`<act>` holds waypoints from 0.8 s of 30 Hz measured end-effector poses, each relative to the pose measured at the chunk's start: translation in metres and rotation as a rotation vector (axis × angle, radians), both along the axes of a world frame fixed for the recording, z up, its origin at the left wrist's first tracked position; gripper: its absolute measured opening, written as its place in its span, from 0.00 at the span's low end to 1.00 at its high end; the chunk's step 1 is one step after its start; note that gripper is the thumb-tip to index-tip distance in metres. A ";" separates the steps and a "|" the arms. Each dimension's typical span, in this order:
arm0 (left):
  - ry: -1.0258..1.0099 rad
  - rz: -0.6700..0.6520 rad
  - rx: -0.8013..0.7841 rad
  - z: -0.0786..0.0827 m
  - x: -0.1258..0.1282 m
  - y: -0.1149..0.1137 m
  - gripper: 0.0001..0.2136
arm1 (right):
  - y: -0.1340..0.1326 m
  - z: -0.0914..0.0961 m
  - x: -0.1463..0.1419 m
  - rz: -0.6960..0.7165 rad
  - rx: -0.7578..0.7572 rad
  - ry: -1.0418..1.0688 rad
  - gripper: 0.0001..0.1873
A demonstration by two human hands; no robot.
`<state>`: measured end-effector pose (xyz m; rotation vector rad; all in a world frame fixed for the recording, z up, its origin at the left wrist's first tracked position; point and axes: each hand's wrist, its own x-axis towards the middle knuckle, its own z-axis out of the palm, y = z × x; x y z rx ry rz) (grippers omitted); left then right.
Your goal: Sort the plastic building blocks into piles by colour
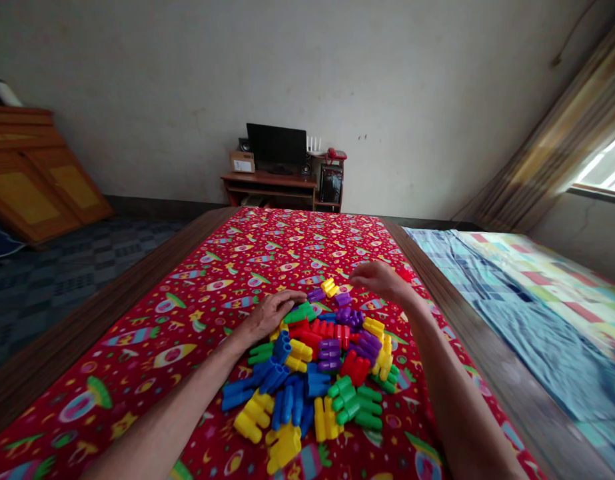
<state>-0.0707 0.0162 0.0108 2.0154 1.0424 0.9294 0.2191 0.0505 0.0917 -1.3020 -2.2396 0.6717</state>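
A loose heap of plastic connector blocks in red, blue, yellow, green and purple lies between my forearms. My left hand rests at the far left of the heap, fingers stretched towards the right beside a green block. Its fingertips come close to a purple block; whether they touch it I cannot tell. My right hand hovers beyond the heap on the right, palm down, its fingers loosely bent and no block visible in them. Between the hands lie a yellow block and another purple block.
A red patterned cloth covers most of the brown wooden surface. Bedding spreads along the right. Against the far wall stands a desk with a monitor. A wooden cabinet is at the left.
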 end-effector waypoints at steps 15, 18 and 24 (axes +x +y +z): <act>0.216 0.234 0.132 0.000 0.001 -0.004 0.18 | -0.043 -0.032 -0.089 0.501 -0.015 0.005 0.20; 0.224 0.288 0.070 0.001 0.002 -0.004 0.19 | -0.050 -0.024 -0.094 0.493 -0.084 0.007 0.21; 0.167 0.285 0.056 0.001 0.003 -0.001 0.18 | -0.042 -0.024 -0.093 0.263 -0.108 0.051 0.21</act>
